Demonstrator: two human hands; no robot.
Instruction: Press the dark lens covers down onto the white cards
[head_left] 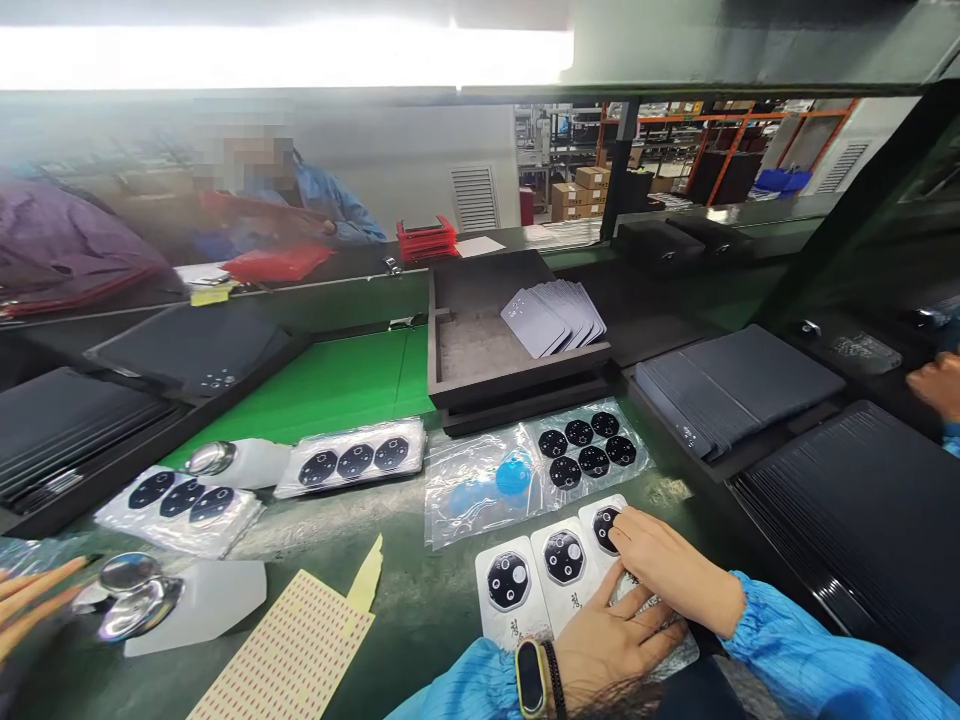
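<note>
Three light grey panels [497,615] lie side by side in front of me, each with a black disc near its top. The left black disc [508,578] and the middle black disc [564,556] are uncovered. My right hand [664,560] has its fingers bent together at the right black disc [604,529], hiding part of it. Below it, my left hand [619,635] lies flat with fingers spread across the panels, holding nothing. Its wrist carries a yellow-rimmed watch band. Just beyond is a clear sheet of black discs [592,448], beside a blue-marked clear film [487,482].
A black tray [517,385] holds fanned grey panels [555,318]. Dark panel stacks [739,385] stand at right. More disc sheets [352,462], a red-dotted sticker sheet [285,650] and shiny metal discs [139,600] lie left. Other people's hands [937,385] appear at both sides.
</note>
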